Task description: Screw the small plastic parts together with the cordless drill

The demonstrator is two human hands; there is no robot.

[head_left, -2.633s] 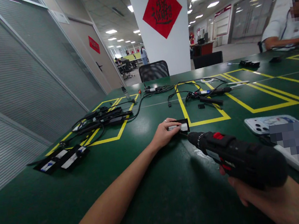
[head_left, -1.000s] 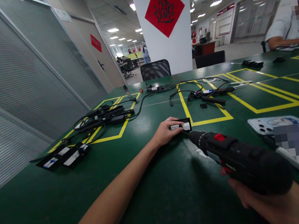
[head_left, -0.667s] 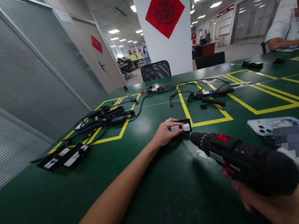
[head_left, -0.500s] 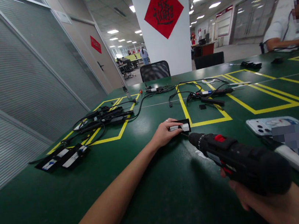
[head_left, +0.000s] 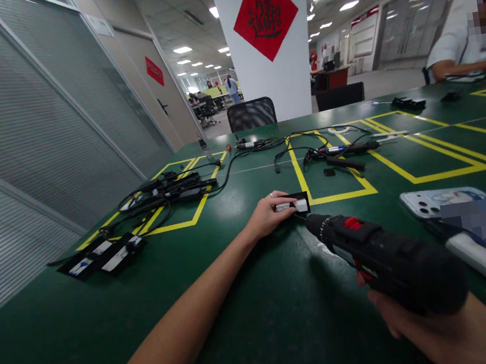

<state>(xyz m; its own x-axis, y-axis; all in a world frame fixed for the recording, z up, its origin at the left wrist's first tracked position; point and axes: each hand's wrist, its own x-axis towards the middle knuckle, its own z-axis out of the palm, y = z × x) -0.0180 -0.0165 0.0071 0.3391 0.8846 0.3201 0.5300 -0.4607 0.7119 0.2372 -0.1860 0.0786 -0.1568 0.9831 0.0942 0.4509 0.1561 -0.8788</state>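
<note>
My left hand (head_left: pixel 270 214) is closed over a small black part with a white label (head_left: pixel 301 204), pressed against the green table (head_left: pixel 251 301). Its fingers and thumb cover the part's left side. My right hand (head_left: pixel 389 306) grips a black cordless drill (head_left: pixel 371 254) with red accents, pointing left and away from me. From the chuck, a thin bit reaches to the near edge of the labelled part, close to my left thumb. Whether the tip touches the part I cannot make out.
Flat black pieces with white labels (head_left: pixel 100 256) lie at the left, before a heap of black cables (head_left: pixel 172 192). A pen-like tool (head_left: pixel 351 148) lies further back. At the right is a phone (head_left: pixel 444 199). A person (head_left: pixel 460 52) sits at the far right.
The drill and my right hand have shifted very slightly left. My left hand stays in place on the labelled part.
</note>
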